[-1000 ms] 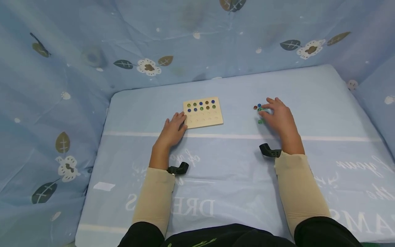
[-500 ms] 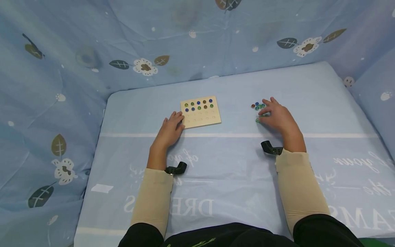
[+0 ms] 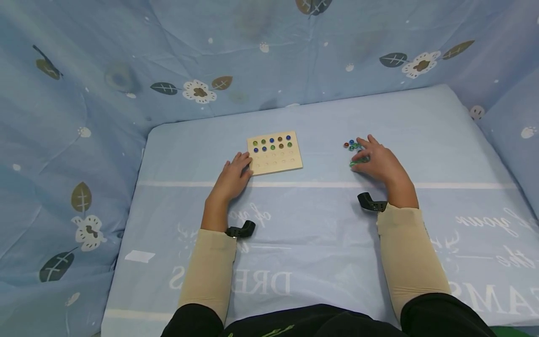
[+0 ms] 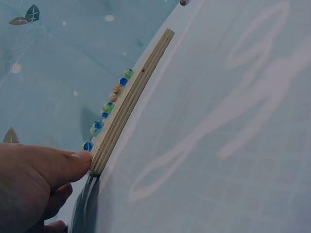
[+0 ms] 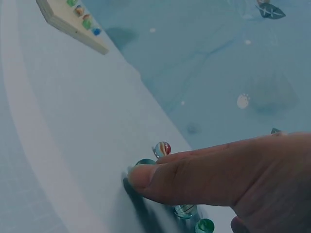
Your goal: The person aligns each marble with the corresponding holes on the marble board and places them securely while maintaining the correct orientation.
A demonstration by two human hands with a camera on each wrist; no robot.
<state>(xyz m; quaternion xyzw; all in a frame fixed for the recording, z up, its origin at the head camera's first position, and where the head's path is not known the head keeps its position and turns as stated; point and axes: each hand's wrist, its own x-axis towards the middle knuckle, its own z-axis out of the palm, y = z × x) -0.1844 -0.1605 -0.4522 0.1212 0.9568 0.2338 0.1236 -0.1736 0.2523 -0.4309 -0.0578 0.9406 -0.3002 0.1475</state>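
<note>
Where the room shows, blue fabric [image 3: 248, 42] printed with flowers and leaves rises behind and on both sides. Below it, I note a pale blue cover [image 3: 328, 220], mostly smooth and crossed by a white stripe [image 3: 320, 185]; marbles could roll freely on it.

The plywood board [image 3: 278, 164] lies flat, well left of the loose marbles. I judge it light and stiff, best held by its edges. My left hand [image 3: 232, 178] rests against its left edge, fingers relaxed, thumb touching the near corner, not clamped.

My right hand [image 3: 381, 161] is at the loose marbles, fingers curved, thumb against a green marble [image 5: 145, 161]. Whether the grip is closed on it, I cannot tell. A red-swirled marble [image 5: 163, 149] lies just beyond.

Ten marbles [image 3: 271, 140] sit in the board's two far rows. I judge each hard, light and slippery, best pinched at opposite sides.
</note>
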